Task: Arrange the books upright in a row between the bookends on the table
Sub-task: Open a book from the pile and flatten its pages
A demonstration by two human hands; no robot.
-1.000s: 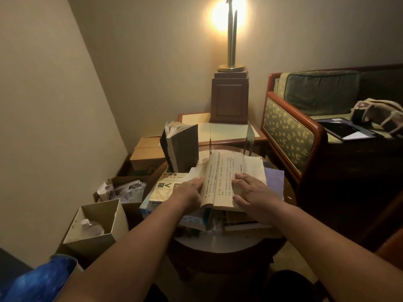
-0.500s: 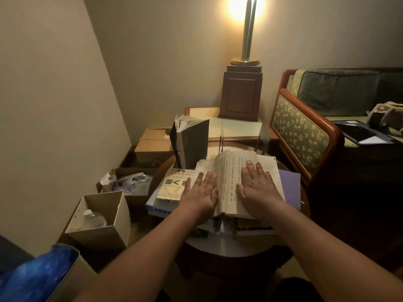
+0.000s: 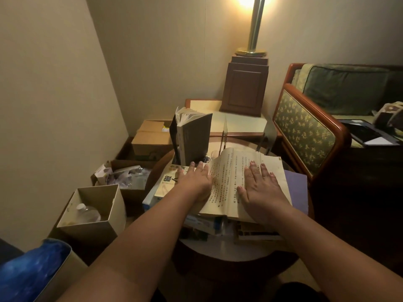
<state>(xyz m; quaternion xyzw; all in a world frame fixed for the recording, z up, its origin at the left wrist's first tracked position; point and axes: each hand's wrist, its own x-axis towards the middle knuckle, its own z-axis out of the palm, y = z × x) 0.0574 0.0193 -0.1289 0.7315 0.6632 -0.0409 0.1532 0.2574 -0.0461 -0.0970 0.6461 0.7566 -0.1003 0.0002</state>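
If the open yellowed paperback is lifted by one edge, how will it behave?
Likely floppy: the open yellowed paperback has pages arching up beside the left hand. The nicked far corner suggests brittle paper.

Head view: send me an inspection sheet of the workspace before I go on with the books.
Surface: round table, mostly covered by books.
Job's things: open book lies flat on a stack of flat books. The grey book stands upright, left of the two clear bookends.
Clutter: on the floor to the left, an open box with a bottle inside, a closed carton and a blue bag.
Grippers: left hand lies flat at the open book's left edge. The right hand lies flat on its right page.
Cables: nothing seen.
Surroundings: lit lamp on a side table, and a sofa to the right.
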